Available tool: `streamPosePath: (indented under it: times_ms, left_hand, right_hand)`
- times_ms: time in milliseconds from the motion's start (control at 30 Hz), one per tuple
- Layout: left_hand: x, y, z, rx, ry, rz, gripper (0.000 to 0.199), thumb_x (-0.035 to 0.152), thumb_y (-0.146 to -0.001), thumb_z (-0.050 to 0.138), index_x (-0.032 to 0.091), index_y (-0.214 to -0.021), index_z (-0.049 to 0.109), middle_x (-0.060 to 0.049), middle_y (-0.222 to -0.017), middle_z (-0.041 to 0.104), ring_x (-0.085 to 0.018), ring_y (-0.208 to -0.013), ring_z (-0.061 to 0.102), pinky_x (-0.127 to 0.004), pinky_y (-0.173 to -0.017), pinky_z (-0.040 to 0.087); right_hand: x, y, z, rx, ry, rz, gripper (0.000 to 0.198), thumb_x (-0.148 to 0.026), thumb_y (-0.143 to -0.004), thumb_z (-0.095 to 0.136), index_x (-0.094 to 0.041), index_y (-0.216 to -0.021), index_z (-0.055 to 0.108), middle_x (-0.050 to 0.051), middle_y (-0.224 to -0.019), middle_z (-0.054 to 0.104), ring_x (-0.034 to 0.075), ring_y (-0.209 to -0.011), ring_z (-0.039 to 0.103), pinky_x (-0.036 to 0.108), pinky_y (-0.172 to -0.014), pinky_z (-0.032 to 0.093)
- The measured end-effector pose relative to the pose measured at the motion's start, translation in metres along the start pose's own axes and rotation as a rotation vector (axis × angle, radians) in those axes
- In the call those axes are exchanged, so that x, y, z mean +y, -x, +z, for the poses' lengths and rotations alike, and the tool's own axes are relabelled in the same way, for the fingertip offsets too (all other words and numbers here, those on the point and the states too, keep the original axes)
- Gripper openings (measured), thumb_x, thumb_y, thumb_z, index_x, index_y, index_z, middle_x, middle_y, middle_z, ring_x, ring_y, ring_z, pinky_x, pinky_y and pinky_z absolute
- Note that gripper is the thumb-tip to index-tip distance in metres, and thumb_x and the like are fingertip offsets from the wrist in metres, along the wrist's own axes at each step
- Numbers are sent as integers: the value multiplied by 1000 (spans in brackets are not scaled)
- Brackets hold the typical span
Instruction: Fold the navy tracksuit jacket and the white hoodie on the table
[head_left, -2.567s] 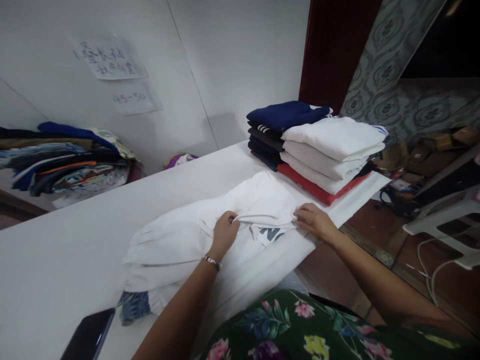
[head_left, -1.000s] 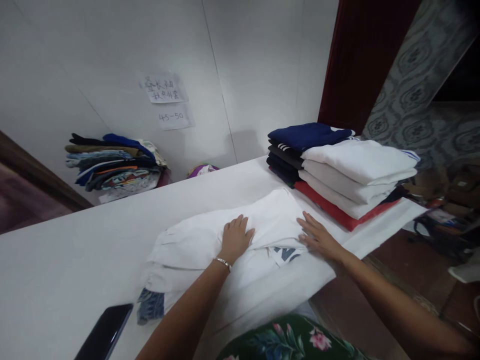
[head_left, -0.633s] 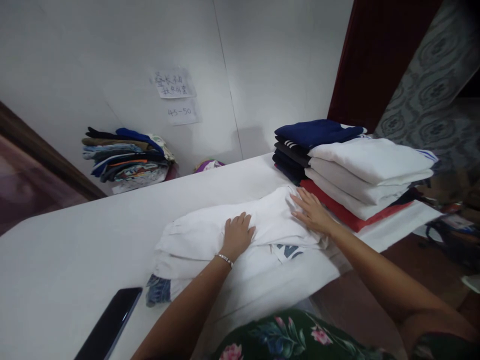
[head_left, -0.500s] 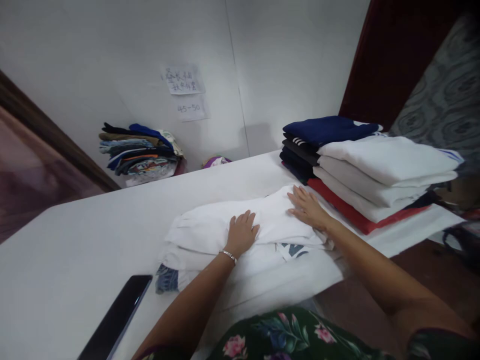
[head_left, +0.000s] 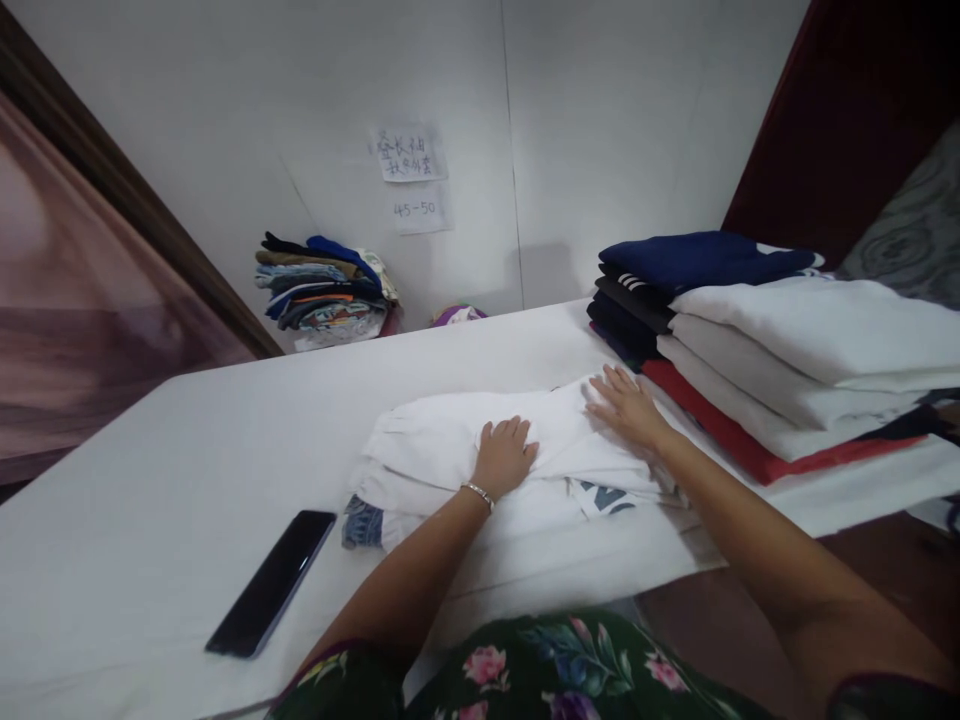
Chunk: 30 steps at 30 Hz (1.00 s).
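Observation:
A white garment [head_left: 427, 430], partly folded, lies across the front of the white table. My left hand [head_left: 506, 455] rests flat on its middle, palm down. Toward its right end, my right hand [head_left: 626, 405] presses on the cloth with fingers spread. Neither hand grasps anything. A dark printed patch [head_left: 604, 498] shows on the lower layer, below and between my hands. At the garment's left end, a piece of blue denim [head_left: 363, 523] sticks out from under it.
To the right stand stacks of folded clothes: a dark pile [head_left: 705, 258] and a white, grey and red pile [head_left: 810, 340]. A black phone [head_left: 274, 580] lies on the table [head_left: 187, 470] at left. Another clothes pile [head_left: 326, 290] sits beyond the far edge, below wall papers [head_left: 412, 155].
The head view has turned a little left, so everything appears shifted right and more of the phone shows. Both hands stay on the white garment in nearly the same places.

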<state>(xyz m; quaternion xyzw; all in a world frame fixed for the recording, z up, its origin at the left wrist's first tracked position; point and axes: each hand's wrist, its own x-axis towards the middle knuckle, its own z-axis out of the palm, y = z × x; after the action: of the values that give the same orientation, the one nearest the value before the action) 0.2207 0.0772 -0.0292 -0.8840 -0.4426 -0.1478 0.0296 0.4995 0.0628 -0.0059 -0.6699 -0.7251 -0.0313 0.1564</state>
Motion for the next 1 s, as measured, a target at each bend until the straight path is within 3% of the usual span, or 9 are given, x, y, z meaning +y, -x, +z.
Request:
streamPosePath:
  times_ms: [200,333,567,733,900,1000]
  left_hand:
    - [-2,3,-4,-16,23,-46,41,38,-94,40,20,-128,51,-10,-137,54,-26,-127,46,-54,-109,25]
    - [-3,5,-4,-28,32,-59,41,37,-93,40,19,-129,51,-10,-138,53,-26,-128,45,-55,-109,25]
    - [-2,7,-1,-38,24,-69,43,39,-93,40,20,-130,50,-10,-140,51,-25,-129,43,-54,-111,24]
    - [1,9,-5,-46,57,-82,45,41,-93,39,18,-131,49,-10,-140,51,-24,-130,42,-54,-112,22]
    - [-8,13,-20,-140,142,-85,47,43,-91,44,20,-132,48,-9,-146,44,-23,-134,38,-51,-112,25]
    - [-28,25,-39,-65,118,-138,44,44,-91,46,21,-129,51,-9,-147,43,-24,-136,34,-52,-112,24]
  right_hand:
    - [-3,-13,28,-205,1,88,63,-64,-90,31,-29,-142,40,8,-155,26,31,-144,16,59,-109,23]
    - [-3,-10,36,-193,22,81,63,-64,-91,30,-29,-143,40,6,-156,24,30,-144,14,58,-110,22]
    - [-11,-11,21,-232,22,122,62,-63,-91,27,-30,-142,39,8,-157,22,31,-145,12,61,-110,18]
    - [-15,0,33,-234,88,120,63,-62,-92,24,-28,-145,36,7,-158,20,29,-145,11,59,-109,21]
    - [-12,2,39,-198,126,87,62,-60,-92,26,-28,-143,39,7,-156,26,30,-144,17,60,-108,24]
    - [-14,2,31,-167,119,90,62,-60,-92,25,-26,-141,42,9,-154,30,31,-143,20,61,-108,22]
